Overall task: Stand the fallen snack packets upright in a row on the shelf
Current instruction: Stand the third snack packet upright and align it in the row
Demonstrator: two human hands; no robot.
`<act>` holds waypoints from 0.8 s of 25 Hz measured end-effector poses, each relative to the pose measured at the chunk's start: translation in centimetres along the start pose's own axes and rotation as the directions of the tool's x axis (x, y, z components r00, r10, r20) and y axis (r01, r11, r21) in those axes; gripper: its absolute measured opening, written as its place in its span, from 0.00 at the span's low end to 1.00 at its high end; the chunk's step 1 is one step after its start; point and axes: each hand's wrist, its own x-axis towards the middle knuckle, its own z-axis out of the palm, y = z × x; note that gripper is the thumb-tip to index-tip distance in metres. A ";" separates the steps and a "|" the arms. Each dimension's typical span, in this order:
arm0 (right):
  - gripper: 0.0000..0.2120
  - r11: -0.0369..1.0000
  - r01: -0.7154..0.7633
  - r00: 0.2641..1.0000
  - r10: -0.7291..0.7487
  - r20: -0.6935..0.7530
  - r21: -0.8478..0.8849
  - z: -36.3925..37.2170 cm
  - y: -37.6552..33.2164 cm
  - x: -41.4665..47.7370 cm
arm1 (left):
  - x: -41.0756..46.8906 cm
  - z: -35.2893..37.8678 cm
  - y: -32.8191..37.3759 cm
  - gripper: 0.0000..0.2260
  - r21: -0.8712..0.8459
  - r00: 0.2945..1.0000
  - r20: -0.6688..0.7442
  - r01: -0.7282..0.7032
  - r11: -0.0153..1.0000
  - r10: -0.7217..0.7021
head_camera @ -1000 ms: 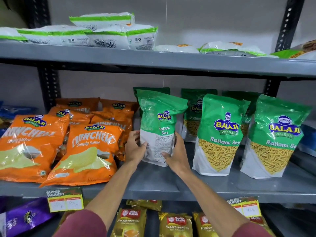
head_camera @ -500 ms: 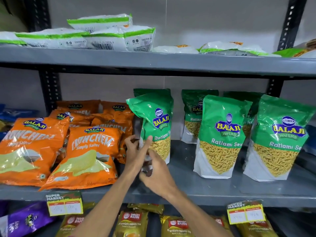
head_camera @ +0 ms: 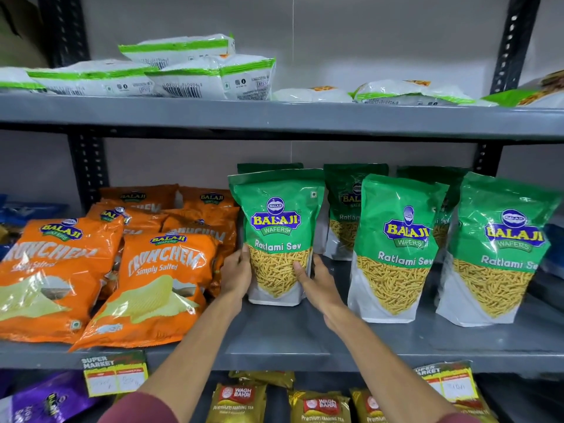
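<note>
On the grey middle shelf [head_camera: 305, 340], green sev packet [head_camera: 279, 236] is clamped upright, long axis vertical, between left hand [head_camera: 236, 271] at 9 o'clock and right hand [head_camera: 317, 277] at 3, equally near.

Grey metal shelving [head_camera: 305, 117], plain wall [head_camera: 381, 41]
</note>
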 end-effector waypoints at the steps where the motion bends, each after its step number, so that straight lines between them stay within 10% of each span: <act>1: 0.21 1.000 0.007 1.000 -0.007 0.003 -0.009 0.0 0.0 -0.1 | 0.1 -0.1 -0.1 0.19 -0.002 1.000 0.011 0.007 1.000 -0.007; 20: 0.23 0.983 0.088 0.995 -0.080 0.056 -0.164 -0.6 -0.7 -4.4 | -4.7 -1.7 0.5 0.20 0.013 0.998 -0.027 -0.050 0.999 0.050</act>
